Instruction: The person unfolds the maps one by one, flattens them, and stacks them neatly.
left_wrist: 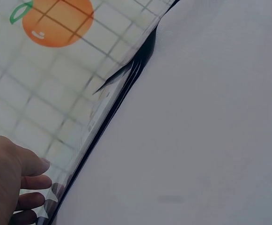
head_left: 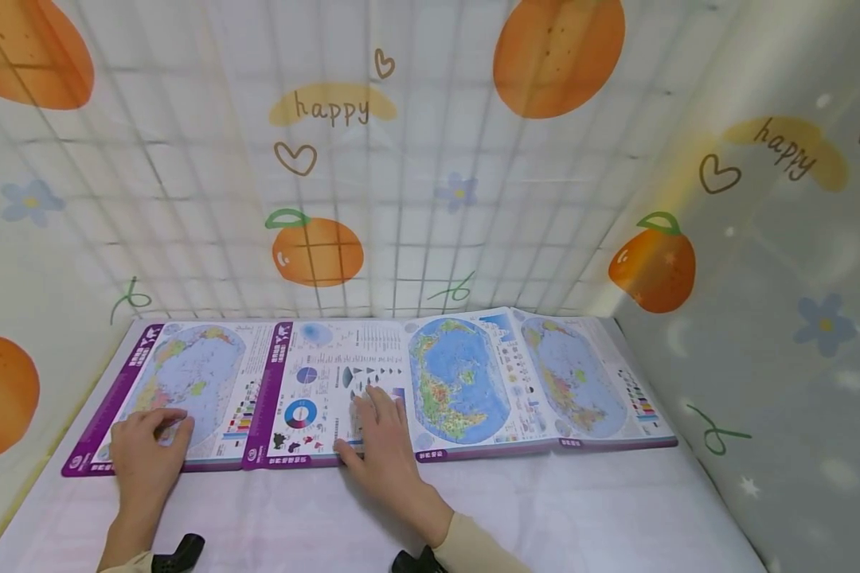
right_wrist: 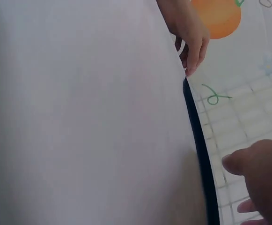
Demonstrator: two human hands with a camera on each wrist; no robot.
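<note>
A long fold-out map (head_left: 459,382) with purple borders lies spread on the white-covered table, its panels side by side. My left hand (head_left: 149,450) rests on the lower part of its leftmost panel, fingers bent, thumb apart from the index finger. In the left wrist view, nothing shows between the fingers of the left hand (left_wrist: 14,183). On the neighbouring panel with charts, my right hand (head_left: 383,450) lies with its fingers extended. The right wrist view has the right hand (right_wrist: 267,178) at its lower right and the left hand (right_wrist: 192,40) near the top.
A pale curtain printed with oranges (head_left: 318,252) hangs behind the map, with a wire grid showing through it. More printed cloth (head_left: 795,382) encloses the right side. White cloth (head_left: 545,517) covers the table in front. The map's right panels stand slightly raised along their folds.
</note>
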